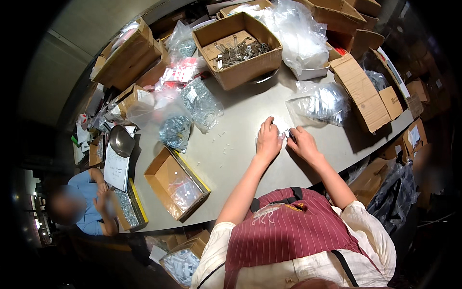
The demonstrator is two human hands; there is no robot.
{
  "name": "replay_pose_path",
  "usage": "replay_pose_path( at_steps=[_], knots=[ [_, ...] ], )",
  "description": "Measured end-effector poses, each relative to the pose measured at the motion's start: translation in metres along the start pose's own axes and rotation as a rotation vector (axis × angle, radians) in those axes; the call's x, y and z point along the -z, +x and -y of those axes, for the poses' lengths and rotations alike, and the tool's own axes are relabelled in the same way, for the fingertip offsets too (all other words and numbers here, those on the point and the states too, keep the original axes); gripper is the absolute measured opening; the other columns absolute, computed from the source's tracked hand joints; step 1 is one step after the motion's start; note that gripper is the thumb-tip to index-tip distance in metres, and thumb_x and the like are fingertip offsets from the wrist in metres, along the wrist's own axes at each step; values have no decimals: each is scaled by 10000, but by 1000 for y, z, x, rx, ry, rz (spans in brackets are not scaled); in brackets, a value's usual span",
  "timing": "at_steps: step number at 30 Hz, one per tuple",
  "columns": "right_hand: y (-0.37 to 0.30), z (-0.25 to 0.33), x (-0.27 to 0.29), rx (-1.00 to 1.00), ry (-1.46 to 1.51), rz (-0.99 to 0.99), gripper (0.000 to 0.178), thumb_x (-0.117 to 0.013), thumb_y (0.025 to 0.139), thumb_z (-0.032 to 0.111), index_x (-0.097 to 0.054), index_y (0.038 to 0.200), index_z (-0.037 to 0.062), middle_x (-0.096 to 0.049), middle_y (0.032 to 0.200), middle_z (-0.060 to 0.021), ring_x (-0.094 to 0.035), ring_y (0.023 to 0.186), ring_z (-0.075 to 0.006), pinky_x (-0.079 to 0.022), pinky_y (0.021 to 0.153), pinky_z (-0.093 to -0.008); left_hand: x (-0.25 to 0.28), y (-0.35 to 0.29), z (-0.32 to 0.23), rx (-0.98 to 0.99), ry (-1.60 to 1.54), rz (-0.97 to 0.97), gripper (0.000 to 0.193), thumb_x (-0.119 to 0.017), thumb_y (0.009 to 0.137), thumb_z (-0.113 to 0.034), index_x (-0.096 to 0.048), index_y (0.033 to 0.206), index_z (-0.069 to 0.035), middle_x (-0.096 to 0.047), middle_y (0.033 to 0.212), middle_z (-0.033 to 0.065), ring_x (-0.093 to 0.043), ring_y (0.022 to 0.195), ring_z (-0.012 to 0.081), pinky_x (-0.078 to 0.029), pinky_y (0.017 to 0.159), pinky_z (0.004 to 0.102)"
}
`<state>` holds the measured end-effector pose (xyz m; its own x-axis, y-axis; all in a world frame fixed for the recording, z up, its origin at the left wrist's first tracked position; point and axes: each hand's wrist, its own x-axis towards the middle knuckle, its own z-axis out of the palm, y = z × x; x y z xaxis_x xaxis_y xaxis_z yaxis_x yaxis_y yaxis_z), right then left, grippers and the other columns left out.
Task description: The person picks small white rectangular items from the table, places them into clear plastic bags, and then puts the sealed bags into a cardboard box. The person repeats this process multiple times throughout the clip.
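Over the grey table, my left hand (268, 140) and my right hand (302, 144) are close together, fingers bent inward in a pinch. Between the fingertips shows a small whitish, shiny piece (287, 133), too small to name. The fingers partly cover it. Just beyond my right hand lies a clear plastic bag (320, 103) of long silvery metal parts. Farther off stands a cardboard box (236, 72) holding many metal pieces with rods or clips. Several tiny clear pieces (222, 148) lie scattered on the table to the left of my hands.
Left of me are a shallow open box (163, 180) with small plastic bags, and bags of small metal parts (175, 132). A metal bowl (121, 141) rests near papers. A person in blue (89, 202) sits at the left end. An open carton (361, 91) stands right.
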<state>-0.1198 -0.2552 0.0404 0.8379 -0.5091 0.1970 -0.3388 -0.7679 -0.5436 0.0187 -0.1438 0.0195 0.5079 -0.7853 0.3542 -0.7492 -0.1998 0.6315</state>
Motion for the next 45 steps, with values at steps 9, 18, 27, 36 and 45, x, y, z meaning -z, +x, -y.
replay_pose_path(
  at_steps=[9, 18, 27, 36, 45],
  knots=[
    [4, -8, -3, 28, -130, -150, 209, -687, 855, 158, -629, 1022, 46, -586, 897, -162, -632, 827, -393, -534, 708, -495, 5, 18, 10, -69, 102, 0, 249, -755, 764, -88, -676, 947, 61, -566, 1344, 208, -517, 1263, 401, -447, 1067, 468],
    [4, -20, 1, 127, -177, -80, 154, -670, 880, 107, -592, 983, 22, -568, 906, -154, -636, 809, -354, -530, 683, -469, 8, 24, -6, 47, 95, 71, 330, -811, 774, -156, -695, 992, 63, -573, 1296, 178, -541, 1229, 367, -509, 991, 449],
    [1, -15, -9, 73, -77, -131, 132, -691, 900, 121, -598, 945, 39, -567, 876, -130, -626, 800, -359, -509, 660, -469, 5, 21, 3, -11, 76, 91, 398, -830, 783, -294, -701, 929, 53, -537, 1368, 262, -507, 1286, 429, -501, 1004, 475],
    [4, -14, -10, 131, -173, -178, 176, -677, 919, 135, -609, 1043, 29, -575, 920, -120, -634, 841, -325, -532, 670, -429, 1, 20, -1, -80, 84, 16, 309, -831, 742, -195, -714, 844, 73, -521, 1299, 255, -496, 1255, 426, -498, 999, 452],
    [4, -30, 9, 276, -267, 134, 226, -670, 846, 148, -632, 1014, 2, -599, 1051, -131, -651, 963, -305, -589, 742, -420, -2, 21, 3, -222, 36, 106, 262, -770, 807, -158, -667, 881, 72, -502, 1389, 286, -497, 1277, 474, -485, 1018, 487]
  ],
)
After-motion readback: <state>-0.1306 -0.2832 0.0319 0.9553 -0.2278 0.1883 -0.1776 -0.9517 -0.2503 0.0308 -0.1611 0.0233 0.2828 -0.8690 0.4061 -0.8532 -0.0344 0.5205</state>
